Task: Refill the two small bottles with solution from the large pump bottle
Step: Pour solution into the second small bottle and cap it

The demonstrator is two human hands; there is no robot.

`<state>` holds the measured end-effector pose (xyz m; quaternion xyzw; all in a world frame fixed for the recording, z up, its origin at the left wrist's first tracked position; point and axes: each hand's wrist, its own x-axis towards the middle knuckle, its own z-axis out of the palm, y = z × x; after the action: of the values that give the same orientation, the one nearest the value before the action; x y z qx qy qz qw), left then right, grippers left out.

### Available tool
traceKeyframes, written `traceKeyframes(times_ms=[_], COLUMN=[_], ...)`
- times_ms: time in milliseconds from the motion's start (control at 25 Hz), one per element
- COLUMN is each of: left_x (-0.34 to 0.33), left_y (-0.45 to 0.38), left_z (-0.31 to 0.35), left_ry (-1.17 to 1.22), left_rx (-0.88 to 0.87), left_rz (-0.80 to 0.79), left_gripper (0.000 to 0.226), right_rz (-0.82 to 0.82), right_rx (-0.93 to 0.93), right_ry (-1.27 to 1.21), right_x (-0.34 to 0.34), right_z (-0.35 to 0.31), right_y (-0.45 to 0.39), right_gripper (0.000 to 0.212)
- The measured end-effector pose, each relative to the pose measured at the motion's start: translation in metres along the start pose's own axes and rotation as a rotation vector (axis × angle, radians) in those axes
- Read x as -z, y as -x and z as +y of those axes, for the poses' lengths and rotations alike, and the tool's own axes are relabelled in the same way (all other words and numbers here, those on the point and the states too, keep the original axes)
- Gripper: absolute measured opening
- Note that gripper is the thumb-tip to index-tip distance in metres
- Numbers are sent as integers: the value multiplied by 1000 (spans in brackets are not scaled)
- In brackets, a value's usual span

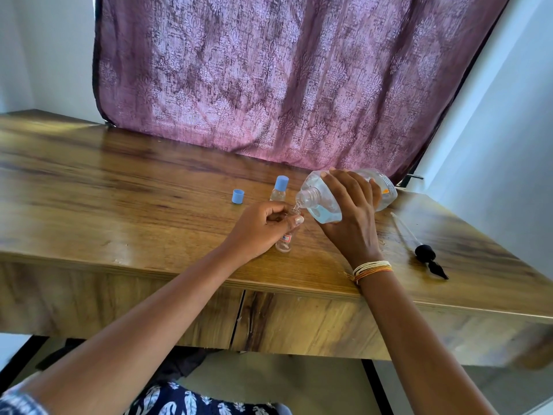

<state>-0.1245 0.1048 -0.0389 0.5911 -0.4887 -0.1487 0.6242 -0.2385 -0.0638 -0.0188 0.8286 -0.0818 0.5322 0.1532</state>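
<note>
at the middle of the frame, my left hand (pixel 263 226) grips the open small bottle (pixel 285 242) upright on the tabletop (pixel 119 181) so my right hand (pixel 350 211), clamped on the tipped large bottle (pixel 329 196), can pour into its mouth.

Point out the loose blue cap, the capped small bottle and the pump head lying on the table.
loose blue cap (pixel 238 196), head view, on its side wall.
capped small bottle (pixel 278 195), head view, on its clear body below the cap.
pump head (pixel 425 252), head view, on its black collar.
</note>
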Motion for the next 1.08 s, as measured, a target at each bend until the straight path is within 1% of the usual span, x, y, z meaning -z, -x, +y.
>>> traceKeyframes(times_ms=[600,1080], left_x=[0,1], left_y=[1,0], left_z=[3,0], left_ry=[20,0], left_rx=[-6,-3], left_rz=[0,9], left_gripper=[15,20], right_rz=[5,9], right_rx=[8,3], right_ry=[35,40], right_x=[-1,0], right_z=[-1,-1], right_y=[0,0], right_gripper=[59,60])
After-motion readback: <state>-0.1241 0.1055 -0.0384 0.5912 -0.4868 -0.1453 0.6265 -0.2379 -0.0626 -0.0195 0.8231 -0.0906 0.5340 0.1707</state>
